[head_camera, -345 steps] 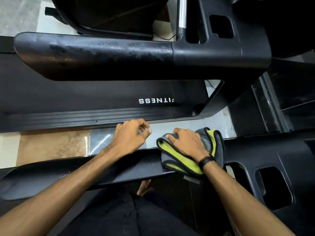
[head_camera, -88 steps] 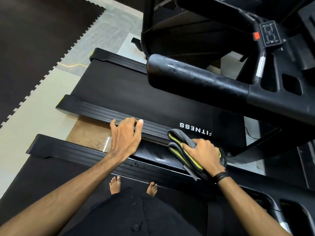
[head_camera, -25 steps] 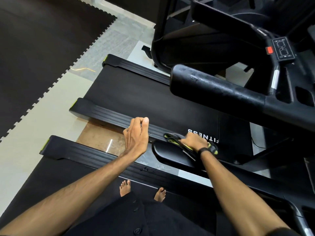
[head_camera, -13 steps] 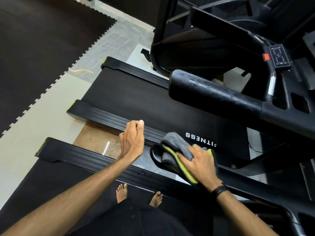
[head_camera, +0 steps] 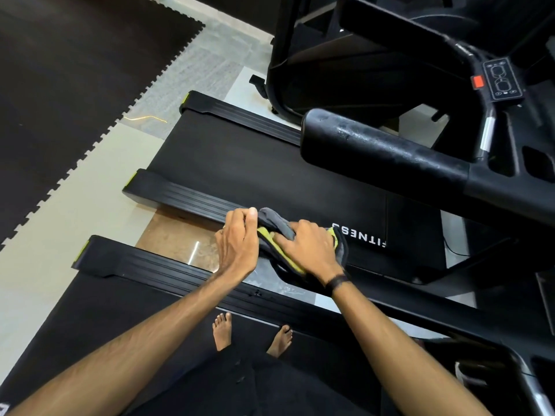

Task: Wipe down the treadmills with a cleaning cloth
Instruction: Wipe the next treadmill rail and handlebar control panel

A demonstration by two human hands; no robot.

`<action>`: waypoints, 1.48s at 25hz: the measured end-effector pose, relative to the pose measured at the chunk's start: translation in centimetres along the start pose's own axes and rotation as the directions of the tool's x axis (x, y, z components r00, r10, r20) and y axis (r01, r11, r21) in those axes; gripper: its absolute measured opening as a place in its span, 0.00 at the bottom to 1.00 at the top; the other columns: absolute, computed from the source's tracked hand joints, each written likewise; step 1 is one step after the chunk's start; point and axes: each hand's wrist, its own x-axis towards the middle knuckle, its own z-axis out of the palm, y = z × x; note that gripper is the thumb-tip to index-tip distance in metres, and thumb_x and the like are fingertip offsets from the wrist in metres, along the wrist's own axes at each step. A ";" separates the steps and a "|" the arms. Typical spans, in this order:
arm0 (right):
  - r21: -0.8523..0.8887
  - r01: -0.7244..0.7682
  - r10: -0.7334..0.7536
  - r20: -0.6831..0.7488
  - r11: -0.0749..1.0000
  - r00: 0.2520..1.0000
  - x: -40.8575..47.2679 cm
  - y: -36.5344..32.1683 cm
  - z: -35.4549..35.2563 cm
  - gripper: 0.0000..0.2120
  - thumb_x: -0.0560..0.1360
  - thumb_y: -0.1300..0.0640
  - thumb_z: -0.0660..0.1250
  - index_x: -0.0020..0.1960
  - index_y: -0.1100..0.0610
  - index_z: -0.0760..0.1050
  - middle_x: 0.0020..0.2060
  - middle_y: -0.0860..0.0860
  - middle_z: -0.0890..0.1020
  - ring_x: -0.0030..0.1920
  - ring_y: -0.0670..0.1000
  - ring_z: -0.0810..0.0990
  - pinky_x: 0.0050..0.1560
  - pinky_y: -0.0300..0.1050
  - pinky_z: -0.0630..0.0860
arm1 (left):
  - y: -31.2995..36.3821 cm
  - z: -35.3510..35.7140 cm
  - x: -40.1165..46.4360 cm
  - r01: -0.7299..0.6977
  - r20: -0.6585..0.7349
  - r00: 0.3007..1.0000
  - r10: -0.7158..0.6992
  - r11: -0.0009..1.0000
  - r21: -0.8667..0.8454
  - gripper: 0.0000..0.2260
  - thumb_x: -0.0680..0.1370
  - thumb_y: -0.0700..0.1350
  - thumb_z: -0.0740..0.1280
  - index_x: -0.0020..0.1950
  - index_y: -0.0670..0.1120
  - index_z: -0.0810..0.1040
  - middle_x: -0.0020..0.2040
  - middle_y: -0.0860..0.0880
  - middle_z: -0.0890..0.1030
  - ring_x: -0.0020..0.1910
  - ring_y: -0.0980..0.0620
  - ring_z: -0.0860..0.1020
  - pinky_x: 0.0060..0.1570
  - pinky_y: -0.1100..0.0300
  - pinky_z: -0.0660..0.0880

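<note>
A grey and yellow cleaning cloth is wrapped over the rounded end of the near treadmill's black handrail. My right hand grips the cloth from above, fingers curled round it and the rail end. My left hand is held edge-on, fingers fairly straight, with its fingertips against the cloth's left edge. I stand barefoot on this treadmill's belt. The rail end under the cloth is hidden.
A second treadmill lies beyond, with its belt, a thick wet-looking handrail and a control panel with a red button. A strip of tiled floor separates the two decks. Black foam matting covers the floor at left.
My left hand has moved right until it touches the cloth. My right hand stays on the cloth over the rail end.
</note>
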 end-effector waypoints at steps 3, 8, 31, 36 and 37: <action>0.003 0.091 -0.089 -0.213 0.996 0.973 -4.8 3.3 -0.9 0.21 0.71 0.34 0.60 0.43 0.50 0.80 0.36 0.49 0.78 0.40 0.54 0.78 0.40 0.50 0.71 | 0.0 0.1 0.6 -0.007 -0.001 1.000 0.007 1.000 -0.029 0.18 0.84 0.55 0.52 0.48 0.47 0.75 0.44 0.53 0.74 0.43 0.54 0.71 0.54 0.52 0.64; -0.033 -0.317 0.314 0.253 0.948 0.915 0.1 9.0 -2.6 0.22 0.71 0.32 0.62 0.40 0.51 0.76 0.44 0.53 0.84 0.52 0.59 0.82 0.47 0.50 0.74 | -0.3 0.7 0.6 -0.008 0.026 1.000 0.008 1.000 -0.015 0.21 0.85 0.55 0.51 0.51 0.42 0.77 0.48 0.48 0.76 0.48 0.51 0.73 0.54 0.52 0.64; -0.063 -0.308 0.308 0.378 0.949 0.873 3.0 9.0 -0.5 0.27 0.75 0.36 0.65 0.56 0.59 0.79 0.58 0.60 0.82 0.59 0.60 0.81 0.55 0.50 0.75 | 0.6 1.9 0.2 -0.079 0.092 0.993 0.079 0.997 -0.005 0.09 0.82 0.45 0.64 0.45 0.44 0.80 0.40 0.49 0.81 0.44 0.46 0.78 0.48 0.48 0.75; 0.075 -0.121 0.117 0.055 0.990 0.992 -0.6 4.4 -1.3 0.19 0.70 0.36 0.59 0.35 0.50 0.74 0.34 0.50 0.80 0.42 0.57 0.81 0.40 0.48 0.70 | 0.5 2.6 0.7 -0.004 0.063 0.998 0.006 0.999 -0.036 0.09 0.82 0.47 0.63 0.46 0.46 0.80 0.43 0.51 0.82 0.45 0.49 0.78 0.45 0.55 0.69; 0.111 -0.085 0.084 0.013 0.990 0.996 -2.0 4.9 -1.8 0.19 0.69 0.34 0.58 0.35 0.49 0.73 0.32 0.48 0.78 0.40 0.55 0.79 0.39 0.47 0.67 | 0.4 2.7 0.8 0.009 0.071 0.997 -0.005 0.999 -0.052 0.10 0.82 0.48 0.62 0.47 0.46 0.80 0.43 0.51 0.82 0.45 0.50 0.79 0.44 0.56 0.69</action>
